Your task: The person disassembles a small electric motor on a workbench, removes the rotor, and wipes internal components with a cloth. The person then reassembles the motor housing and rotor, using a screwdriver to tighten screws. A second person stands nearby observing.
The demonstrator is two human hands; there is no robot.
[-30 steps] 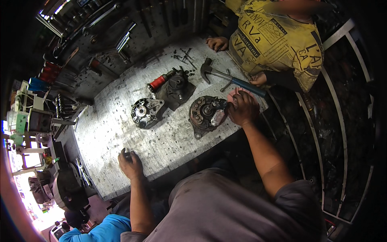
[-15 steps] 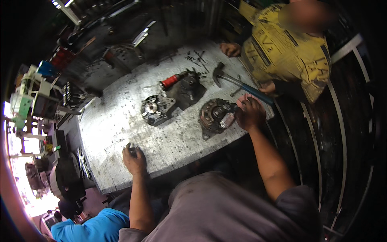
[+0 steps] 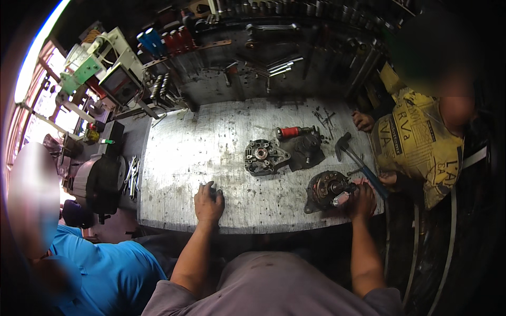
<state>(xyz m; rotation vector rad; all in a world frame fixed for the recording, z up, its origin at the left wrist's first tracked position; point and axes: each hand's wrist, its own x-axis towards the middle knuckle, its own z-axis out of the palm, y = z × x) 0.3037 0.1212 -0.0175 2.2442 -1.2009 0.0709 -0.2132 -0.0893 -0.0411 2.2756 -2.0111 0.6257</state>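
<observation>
My left hand point(image 3: 209, 204) rests on the metal-topped bench near its front edge, fingers curled around something dark that is mostly hidden. Over at the right, my right hand point(image 3: 365, 201) closes on a dark object with a shiny silvery block point(image 3: 341, 198); its kind is unclear. That object lies against a round, dirty alternator half point(image 3: 322, 190) with rusty inner parts. A pink cloth point(image 3: 360, 180) shows behind my right fingers. Farther back sit a silvery alternator housing point(image 3: 261, 153) with a central bearing, a dark machine part point(image 3: 307, 150) and a red-gripped tool point(image 3: 289, 132).
A hammer point(image 3: 362, 164) with a blue handle lies beside a co-worker in yellow point(image 3: 416, 126), whose hands are at the bench's right edge. Long bolts point(image 3: 325, 120) lie behind. Wrenches point(image 3: 132, 176) and a dark machine stand left, near a person in blue point(image 3: 105, 260). Tools hang at the back.
The view has turned, so the bench and parts appear farther right and the tool wall shows more. Both hands stay at nearly the same places on the bench.
</observation>
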